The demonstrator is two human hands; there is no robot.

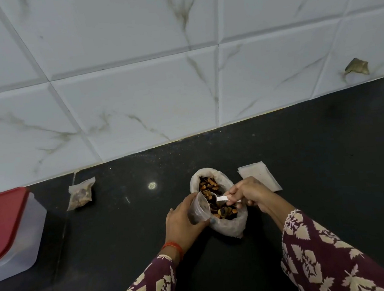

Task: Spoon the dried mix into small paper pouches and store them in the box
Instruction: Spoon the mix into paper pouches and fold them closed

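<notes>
Here, low in the middle of the frame, the left hand has its grip curled around an open pouch, held tilted toward the bag of dried mix on the dark surface. The right hand pinches a small white spoon over the bag. Further back, an empty flat pouch lies right of the bag. A filled pouch lies at the left, near the red-lidded box.
</notes>
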